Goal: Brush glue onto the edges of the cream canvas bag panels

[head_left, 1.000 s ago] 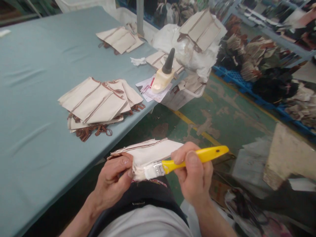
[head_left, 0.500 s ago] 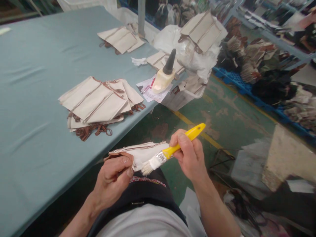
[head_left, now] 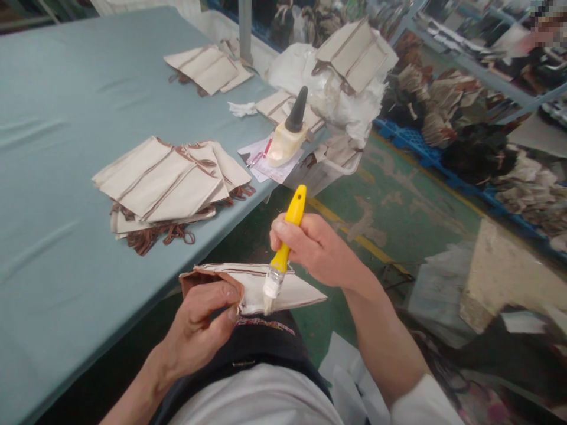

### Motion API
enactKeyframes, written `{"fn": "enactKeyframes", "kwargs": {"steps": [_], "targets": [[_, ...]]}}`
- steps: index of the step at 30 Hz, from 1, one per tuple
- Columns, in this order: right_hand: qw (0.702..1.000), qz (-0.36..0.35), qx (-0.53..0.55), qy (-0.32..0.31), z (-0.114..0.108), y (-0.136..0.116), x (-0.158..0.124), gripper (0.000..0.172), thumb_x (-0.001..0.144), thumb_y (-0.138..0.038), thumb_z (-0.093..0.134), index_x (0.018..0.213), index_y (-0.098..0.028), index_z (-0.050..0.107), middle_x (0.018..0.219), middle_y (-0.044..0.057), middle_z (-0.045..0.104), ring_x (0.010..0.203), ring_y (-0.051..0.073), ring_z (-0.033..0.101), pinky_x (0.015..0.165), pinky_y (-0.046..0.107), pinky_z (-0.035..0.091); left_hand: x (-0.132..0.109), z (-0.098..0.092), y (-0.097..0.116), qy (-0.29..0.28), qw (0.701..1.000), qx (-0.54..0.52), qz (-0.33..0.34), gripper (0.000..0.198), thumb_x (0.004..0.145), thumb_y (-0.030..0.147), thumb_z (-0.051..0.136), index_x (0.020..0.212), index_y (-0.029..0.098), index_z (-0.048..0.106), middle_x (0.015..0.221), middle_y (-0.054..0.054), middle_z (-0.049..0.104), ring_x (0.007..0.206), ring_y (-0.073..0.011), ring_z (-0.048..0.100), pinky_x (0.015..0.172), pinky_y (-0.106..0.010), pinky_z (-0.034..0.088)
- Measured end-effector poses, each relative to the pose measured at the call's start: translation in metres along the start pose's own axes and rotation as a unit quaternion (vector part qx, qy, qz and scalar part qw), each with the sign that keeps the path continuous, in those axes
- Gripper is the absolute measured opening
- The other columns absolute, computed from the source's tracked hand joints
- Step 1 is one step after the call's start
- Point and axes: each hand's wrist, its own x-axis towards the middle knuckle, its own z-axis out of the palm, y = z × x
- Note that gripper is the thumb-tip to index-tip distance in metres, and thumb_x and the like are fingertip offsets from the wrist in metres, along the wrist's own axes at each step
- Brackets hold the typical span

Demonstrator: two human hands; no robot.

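Note:
My left hand (head_left: 204, 324) pinches the brown-lined open end of a cream fabric bag piece (head_left: 254, 289), held above my lap. Its pointed far end reaches out to the right. In my right hand (head_left: 310, 245) is a paintbrush (head_left: 280, 254) with a yellow handle, gripped upright with the bristles down. Whitish stuff coats the bristles, which lie at the near edge of the bag piece; I cannot tell whether they press on it. On the table, a stack of similar cream pieces (head_left: 163, 183) with brown cords lies to the left.
A blue-green covered table (head_left: 53, 236) fills the left side. Near its corner stands a cream container with a black cone top (head_left: 286, 139), on papers with a red pen. Beyond are more pieces (head_left: 206, 68), a white bin (head_left: 321, 174) and a blue pallet (head_left: 407, 144) of material.
My right hand has moved left and turned the paintbrush more upright, its bristles still near the bag's edge. More of the bag's right end shows. The view has shifted slightly.

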Motion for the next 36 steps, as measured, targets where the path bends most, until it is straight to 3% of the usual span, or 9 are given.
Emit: {"fn": "enactKeyframes", "kwargs": {"steps": [3,7,13,18,22,26,29,32,36], "targets": [[0.997,-0.009,0.08,0.011,0.012,0.004,0.009,0.06,0.097,-0.076,0.062,0.074,-0.02,0.061,0.062,-0.006,0.044,0.052,0.009,0.036,0.045,0.022,0.03,-0.003,-0.001,-0.003,-0.005,0.998,-0.049,-0.048,0.03,0.105,0.028,0.065,0.078,0.02,0.073,0.067,-0.001,0.072,0.059,-0.0158,0.066,0.06,-0.024,0.051],[0.985,-0.019,0.153,0.082,0.026,0.013,0.013,0.058,0.093,-0.077,0.067,0.075,-0.022,0.059,0.053,-0.011,0.032,0.045,0.007,0.026,0.041,0.02,0.024,-0.004,-0.005,-0.002,0.016,0.992,-0.083,-0.097,0.039,0.108,0.041,0.064,0.077,0.02,0.074,0.07,-0.002,0.07,0.063,-0.0172,0.061,0.064,-0.027,0.049],[0.966,-0.045,0.18,0.181,0.038,0.029,0.011,0.051,0.098,-0.068,0.063,0.075,-0.023,0.057,0.05,-0.012,0.029,0.042,0.007,0.024,0.041,0.02,0.023,-0.006,-0.003,-0.005,-0.032,0.976,-0.109,-0.189,0.044,0.11,0.048,0.058,0.083,0.018,0.076,0.081,-0.004,0.07,0.072,-0.0185,0.058,0.066,-0.027,0.047],[0.944,-0.078,0.132,0.292,0.038,0.04,0.0,0.046,0.105,-0.062,0.057,0.084,-0.022,0.063,0.054,-0.01,0.04,0.046,0.009,0.037,0.046,0.021,0.034,-0.011,-0.001,-0.015,0.004,0.916,-0.257,-0.307,0.039,0.103,0.054,0.072,0.102,0.017,0.084,0.091,-0.005,0.073,0.08,-0.0177,0.059,0.07,-0.024,0.049],[0.914,-0.149,0.099,0.364,0.036,0.04,-0.027,0.04,0.109,-0.056,0.059,0.088,-0.024,0.066,0.059,-0.007,0.049,0.047,0.01,0.044,0.046,0.022,0.035,-0.005,-0.001,-0.012,0.018,0.854,-0.354,-0.381,0.043,0.094,0.058,0.084,0.11,0.019,0.086,0.088,-0.003,0.075,0.071,-0.0133,0.06,0.065,-0.019,0.049],[0.915,-0.221,0.066,0.331,0.037,0.039,-0.053,0.033,0.113,-0.047,0.055,0.09,-0.026,0.067,0.059,-0.006,0.049,0.043,0.011,0.04,0.043,0.024,0.033,0.008,-0.002,0.0,0.029,0.822,-0.402,-0.403,0.046,0.081,0.058,0.095,0.104,0.019,0.088,0.077,-0.003,0.074,0.07,-0.0153,0.066,0.064,-0.02,0.054],[0.922,-0.241,-0.033,0.3,0.039,0.045,-0.059,0.03,0.113,-0.044,0.052,0.094,-0.026,0.068,0.06,-0.005,0.051,0.045,0.014,0.044,0.048,0.029,0.04,0.015,-0.002,0.008,0.034,0.818,-0.414,-0.397,0.043,0.079,0.057,0.097,0.098,0.019,0.088,0.073,-0.001,0.073,0.06,-0.0119,0.061,0.058,-0.019,0.053],[0.902,-0.289,-0.116,0.299,0.038,0.051,-0.055,0.022,0.11,-0.042,0.057,0.099,-0.027,0.068,0.065,-0.004,0.057,0.051,0.016,0.053,0.056,0.033,0.049,0.018,-0.001,0.014,0.023,0.816,-0.419,-0.398,0.037,0.076,0.047,0.101,0.095,0.018,0.087,0.075,-0.001,0.074,0.06,-0.0105,0.062,0.056,-0.017,0.053],[0.88,-0.354,-0.159,0.274,0.035,0.05,-0.047,0.017,0.112,-0.035,0.055,0.102,-0.028,0.067,0.07,-0.002,0.067,0.057,0.016,0.062,0.057,0.03,0.051,0.021,0.003,0.016,0.033,0.802,-0.438,-0.404,0.032,0.068,0.034,0.106,0.084,0.018,0.084,0.072,0.001,0.073,0.061,-0.0116,0.066,0.061,-0.02,0.059]]}}
